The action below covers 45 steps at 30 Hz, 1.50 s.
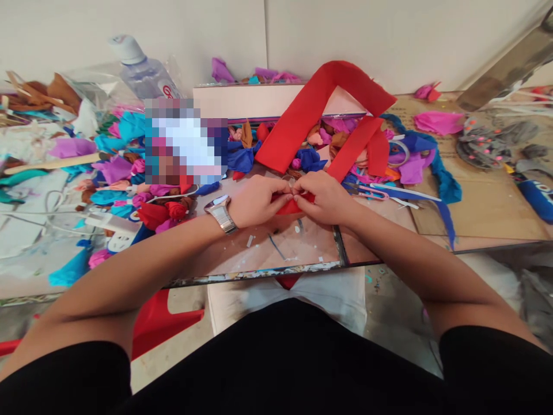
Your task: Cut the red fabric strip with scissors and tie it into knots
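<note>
My left hand (pixel 263 202), with a metal watch (pixel 222 213) on its wrist, pinches a small piece of red fabric (pixel 288 206) over the table's front part. Thumb to thumb with it, my right hand (pixel 322 196) pinches the same piece. Most of the fabric is hidden by my fingers. Just beyond, a long red fabric strip (pixel 311 109) lies folded over the pile; whether it joins the piece I hold cannot be seen. Rolled red fabric flowers (pixel 175 210) lie left of my left hand. Scissors (pixel 367 191) with pink handles rest right of my right hand.
Heaps of coloured fabric pieces (pixel 114 167) cover the left and back. A plastic bottle (pixel 147 72) stands behind them, near a power strip (pixel 123 236). Flattened cardboard (pixel 475 202), a teal braid (pixel 447 181) and a grey dotted hair tie (pixel 481 144) are at right. A red stool (pixel 164 323) stands below.
</note>
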Each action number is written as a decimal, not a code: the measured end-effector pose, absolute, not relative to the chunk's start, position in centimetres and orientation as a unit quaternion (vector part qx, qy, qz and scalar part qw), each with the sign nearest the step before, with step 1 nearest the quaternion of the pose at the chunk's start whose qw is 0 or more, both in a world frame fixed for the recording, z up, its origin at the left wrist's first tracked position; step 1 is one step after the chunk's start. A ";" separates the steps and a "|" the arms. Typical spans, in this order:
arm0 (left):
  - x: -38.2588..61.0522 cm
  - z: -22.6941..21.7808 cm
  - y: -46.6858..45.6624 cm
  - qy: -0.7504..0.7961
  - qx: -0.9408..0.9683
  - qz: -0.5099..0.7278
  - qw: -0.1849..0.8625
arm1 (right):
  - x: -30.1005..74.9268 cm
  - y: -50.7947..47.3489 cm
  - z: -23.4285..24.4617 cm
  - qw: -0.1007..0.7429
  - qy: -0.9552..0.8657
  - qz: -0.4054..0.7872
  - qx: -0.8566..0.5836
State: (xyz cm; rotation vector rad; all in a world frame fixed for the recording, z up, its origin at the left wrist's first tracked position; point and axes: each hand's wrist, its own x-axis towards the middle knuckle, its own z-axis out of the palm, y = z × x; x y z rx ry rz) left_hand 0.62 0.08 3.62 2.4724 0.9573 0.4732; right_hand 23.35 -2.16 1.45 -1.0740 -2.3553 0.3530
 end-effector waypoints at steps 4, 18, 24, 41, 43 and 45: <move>0.6 3.2 0.3 0.339 0.907 0.172 0.179 | 23.5 -2.0 1.2 0.256 -0.875 0.105 -0.397; 1.0 3.6 -0.7 0.376 0.886 0.175 0.209 | 23.5 -2.0 0.6 0.268 -0.879 0.085 -0.384; 0.2 3.1 -1.2 0.384 0.880 0.184 0.208 | 23.4 -1.9 0.0 0.294 -0.884 0.081 -0.355; -0.7 1.7 -1.1 0.368 0.890 0.203 0.178 | 23.2 -2.0 0.1 0.288 -0.890 0.055 -0.349; -0.8 1.7 -0.9 0.366 0.891 0.197 0.180 | 23.3 -2.1 0.2 0.281 -0.893 0.053 -0.347; -0.9 1.6 -0.9 0.362 0.893 0.191 0.184 | 23.3 -2.2 0.3 0.275 -0.896 0.057 -0.343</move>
